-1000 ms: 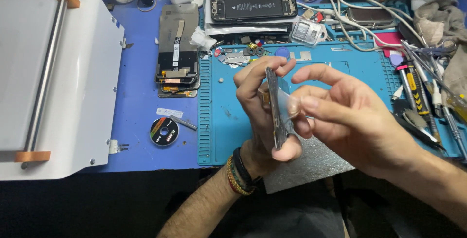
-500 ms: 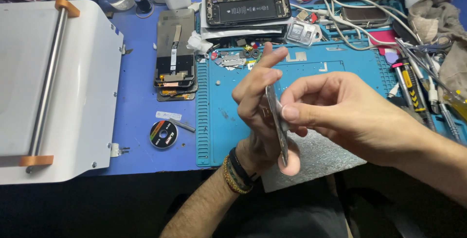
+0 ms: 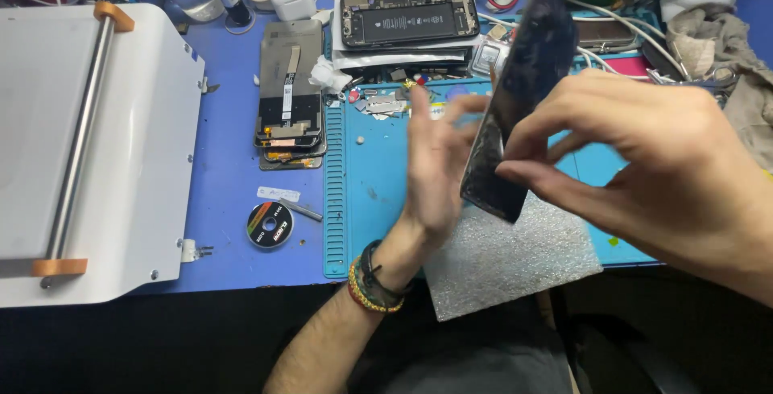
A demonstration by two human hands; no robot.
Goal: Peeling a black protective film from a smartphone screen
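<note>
Screen (image 3: 515, 112), a dark, cracked-looking phone panel, is held up above the blue mat (image 3: 378, 201), tilted on edge with its top toward the far side of the bench. The right hand (image 3: 652, 160) pinches its lower part between thumb and fingers. The left hand (image 3: 439, 169) is beside it, fingers spread flat and blurred, palm toward the panel; whether it touches the panel I cannot tell. A beaded bracelet (image 3: 370, 281) circles the left wrist.

Judging by this, the panel is already free of any phone body and is being handled or looked over in the air; nothing is set down on the grey foam pad (image 3: 515, 261) that lies under it at the mat's near edge.

An opened phone (image 3: 407, 17) with its black battery showing lies at the far side on a white sheet. Left of the mat a stack of display panels (image 3: 290, 96) lies face down, with flat cables and a thin white strip label along the top one. Nearer sits a small round black reel (image 3: 270, 225) with a coloured label, and just above it a small white tag. A white machine (image 3: 88, 144) with a steel roller and orange end caps fills the left. Cables, small parts and a grey cloth (image 3: 717, 40) crowd the far right
</note>
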